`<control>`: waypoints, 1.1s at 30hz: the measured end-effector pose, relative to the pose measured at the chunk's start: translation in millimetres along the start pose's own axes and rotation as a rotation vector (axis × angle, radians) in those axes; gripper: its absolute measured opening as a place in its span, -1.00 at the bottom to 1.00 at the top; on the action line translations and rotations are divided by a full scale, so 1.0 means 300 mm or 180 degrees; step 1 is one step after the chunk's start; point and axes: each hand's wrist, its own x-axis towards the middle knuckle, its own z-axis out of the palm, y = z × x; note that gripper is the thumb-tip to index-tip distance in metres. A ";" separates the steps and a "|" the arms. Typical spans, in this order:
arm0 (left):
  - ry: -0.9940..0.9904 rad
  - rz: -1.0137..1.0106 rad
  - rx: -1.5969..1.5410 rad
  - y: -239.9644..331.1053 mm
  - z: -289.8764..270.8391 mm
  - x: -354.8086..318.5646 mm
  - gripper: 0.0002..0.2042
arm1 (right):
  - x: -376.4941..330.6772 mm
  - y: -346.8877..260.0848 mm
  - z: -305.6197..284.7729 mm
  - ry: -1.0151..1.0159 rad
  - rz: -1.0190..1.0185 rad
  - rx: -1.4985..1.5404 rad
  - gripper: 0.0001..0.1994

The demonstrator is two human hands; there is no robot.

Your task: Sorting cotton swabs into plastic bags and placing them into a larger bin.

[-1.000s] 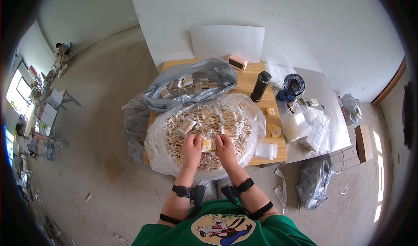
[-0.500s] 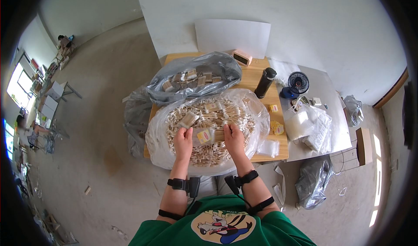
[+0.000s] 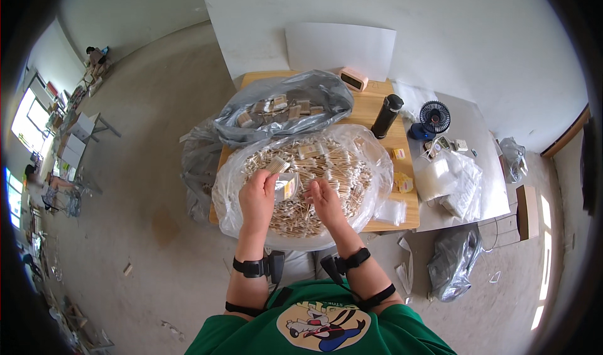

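Note:
My left hand (image 3: 256, 195) is closed around a small bundle of cotton swabs (image 3: 277, 165) and a small clear plastic bag (image 3: 287, 186) with a yellow label. The bag tilts out beside the thumb, toward my right hand. Just right of it, my right hand (image 3: 325, 203) hovers with fingers loosely curled and apart, and I see nothing held in them. Both hands are above a large clear plastic sack (image 3: 227, 195) heaped with loose cotton swabs (image 3: 336, 173). On the heap's far side lies a packed bag of swabs (image 3: 309, 150).
Behind the sack, a grey plastic bag (image 3: 333, 100) holds several swab packs. The wooden table (image 3: 367, 113) also bears a black bottle (image 3: 386, 116), a pink clock (image 3: 353, 79), yellow labels (image 3: 403, 182) and clear bags (image 3: 392, 212). A fan (image 3: 433, 117) stands on the side table. People sit far left.
My left hand has turned and drawn the labelled bag left and upright. My right hand has come slightly left, and the swab bundle beside its fingers no longer shows there.

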 end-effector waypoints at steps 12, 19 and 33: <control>-0.0113 -0.0008 0.0084 0.056 0.002 -0.005 -0.85 | -0.021 -0.005 -0.009 -0.0816 0.1065 0.3609 -0.79; 0.0102 -0.0489 -0.0546 0.111 0.057 -0.011 -0.84 | -0.065 -0.043 -0.235 0.0024 0.0348 0.2599 -0.96; -0.1942 -0.0518 -0.1417 0.361 0.897 -0.454 -0.87 | -0.503 0.293 -1.005 0.2816 0.0211 0.2413 -0.97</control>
